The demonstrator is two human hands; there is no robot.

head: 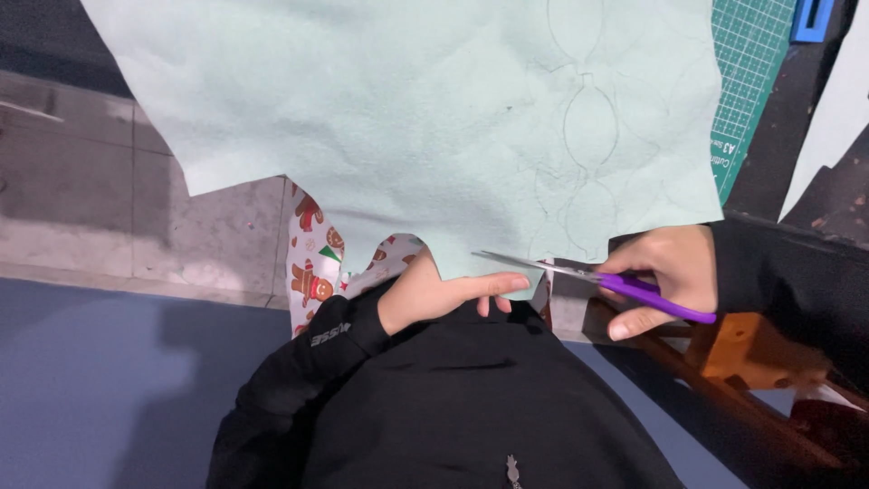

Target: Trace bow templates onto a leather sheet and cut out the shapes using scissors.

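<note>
A large sheet of pale green felt point(407, 100) fills the upper view, with faint pencilled outlines of rounded shapes on its right side. My left hand point(444, 294) holds the sheet's lower edge from below, fingers pointing right. My right hand point(665, 272) grips purple-handled scissors point(588, 274), whose blades point left and meet the felt's bottom edge just beside my left fingertips. Both arms wear black sleeves.
White fabric printed with gingerbread figures point(317, 263) hangs under the felt. A green cutting mat point(747, 81) lies at the upper right, a white sheet point(833, 118) beyond it. A wooden piece point(751, 349) sits near my right wrist. Grey tiled floor point(81, 190) is on the left.
</note>
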